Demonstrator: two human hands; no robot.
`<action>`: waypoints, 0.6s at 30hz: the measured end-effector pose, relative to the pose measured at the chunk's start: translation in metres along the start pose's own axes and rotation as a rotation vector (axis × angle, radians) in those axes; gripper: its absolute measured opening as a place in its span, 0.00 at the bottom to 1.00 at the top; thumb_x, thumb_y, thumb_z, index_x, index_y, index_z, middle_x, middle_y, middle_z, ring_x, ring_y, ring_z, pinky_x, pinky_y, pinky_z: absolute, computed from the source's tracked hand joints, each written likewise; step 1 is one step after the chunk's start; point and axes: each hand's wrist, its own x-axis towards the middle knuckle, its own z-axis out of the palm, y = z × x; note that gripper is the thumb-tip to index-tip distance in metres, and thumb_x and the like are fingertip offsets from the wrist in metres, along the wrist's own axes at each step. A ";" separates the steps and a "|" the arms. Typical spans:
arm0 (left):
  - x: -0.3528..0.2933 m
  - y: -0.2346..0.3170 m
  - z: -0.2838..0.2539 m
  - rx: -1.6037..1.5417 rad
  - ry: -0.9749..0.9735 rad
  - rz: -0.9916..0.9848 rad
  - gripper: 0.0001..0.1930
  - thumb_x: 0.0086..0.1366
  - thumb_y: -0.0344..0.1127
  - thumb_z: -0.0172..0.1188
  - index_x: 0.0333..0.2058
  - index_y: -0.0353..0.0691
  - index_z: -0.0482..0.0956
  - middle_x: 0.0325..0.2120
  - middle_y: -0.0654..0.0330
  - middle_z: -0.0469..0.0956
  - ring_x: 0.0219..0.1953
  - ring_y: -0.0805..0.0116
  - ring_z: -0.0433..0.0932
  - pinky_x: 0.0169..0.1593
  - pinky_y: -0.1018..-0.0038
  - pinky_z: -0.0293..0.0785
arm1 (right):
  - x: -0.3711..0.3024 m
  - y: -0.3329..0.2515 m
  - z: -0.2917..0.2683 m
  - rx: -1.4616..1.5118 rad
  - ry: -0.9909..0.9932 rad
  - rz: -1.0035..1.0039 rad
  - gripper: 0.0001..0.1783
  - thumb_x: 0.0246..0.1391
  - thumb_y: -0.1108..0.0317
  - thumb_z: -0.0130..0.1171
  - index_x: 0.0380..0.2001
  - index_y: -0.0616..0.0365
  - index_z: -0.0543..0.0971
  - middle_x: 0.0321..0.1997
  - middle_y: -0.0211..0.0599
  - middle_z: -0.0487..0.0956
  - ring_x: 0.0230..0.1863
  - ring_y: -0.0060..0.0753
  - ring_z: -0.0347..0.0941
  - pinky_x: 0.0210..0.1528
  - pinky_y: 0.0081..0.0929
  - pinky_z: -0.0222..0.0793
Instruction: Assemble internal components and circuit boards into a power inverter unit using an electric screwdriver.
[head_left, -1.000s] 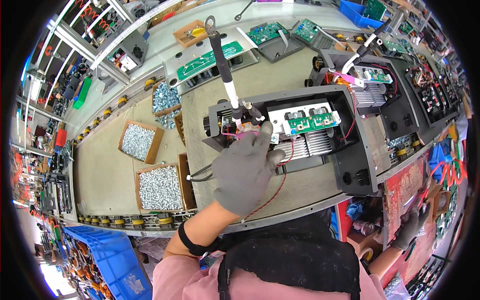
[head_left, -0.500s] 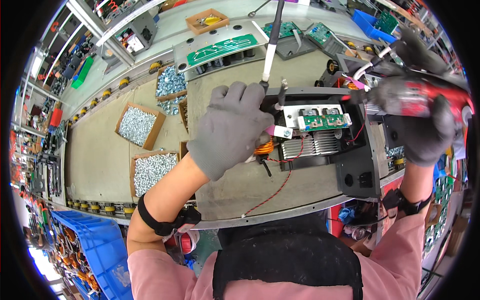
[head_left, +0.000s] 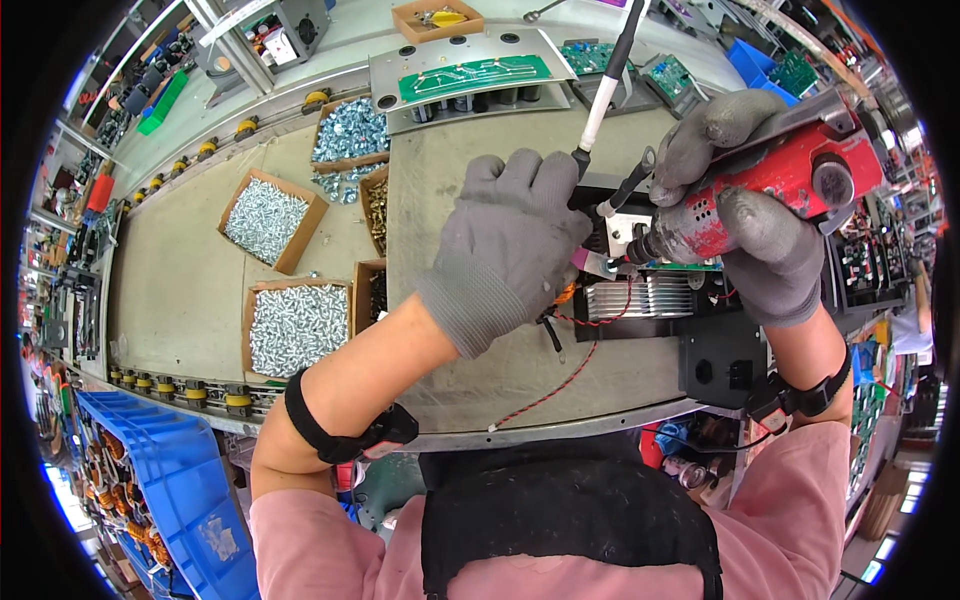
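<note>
I have my right hand (head_left: 782, 265) wrapped around a scuffed red power tool (head_left: 785, 180), any lettering too small to read, its dark nose just beside a pink-sleeved metal lug (head_left: 598, 264) in the black chassis (head_left: 715, 366) with silver fins (head_left: 640, 298). My knit-gloved left hand (head_left: 510, 240) curls near the lug, fingertips hidden; I cannot tell its grip.

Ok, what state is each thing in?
Red power tool: tip at the purple-sleeved lug; running unclear
Right hand: closed around the tool
Left hand: at the lug, grip hidden
Black chassis: open
Twisted wire: one end loose
Cardboard screw boxes: open, well filled
Blue crate: open, holding coils
</note>
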 end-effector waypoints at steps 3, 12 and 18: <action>-0.002 0.010 0.007 0.019 0.085 0.001 0.08 0.45 0.41 0.65 0.27 0.51 0.82 0.34 0.62 0.68 0.43 0.63 0.69 0.47 0.64 0.62 | -0.003 0.002 0.001 -0.081 -0.010 -0.040 0.25 0.44 0.60 0.64 0.45 0.57 0.69 0.30 0.42 0.76 0.33 0.36 0.72 0.38 0.32 0.69; 0.007 0.016 0.013 0.024 0.011 -0.030 0.09 0.46 0.37 0.62 0.30 0.49 0.81 0.34 0.60 0.68 0.44 0.61 0.69 0.46 0.62 0.62 | -0.005 -0.009 0.004 -0.097 0.032 -0.006 0.25 0.45 0.61 0.63 0.46 0.57 0.69 0.30 0.43 0.75 0.32 0.36 0.72 0.37 0.32 0.69; 0.013 0.021 0.017 0.007 0.045 -0.101 0.15 0.45 0.40 0.67 0.33 0.46 0.79 0.35 0.58 0.68 0.40 0.60 0.70 0.44 0.62 0.63 | 0.010 -0.005 -0.002 -0.158 -0.225 -0.305 0.25 0.46 0.62 0.62 0.46 0.58 0.69 0.32 0.42 0.75 0.34 0.36 0.72 0.35 0.29 0.69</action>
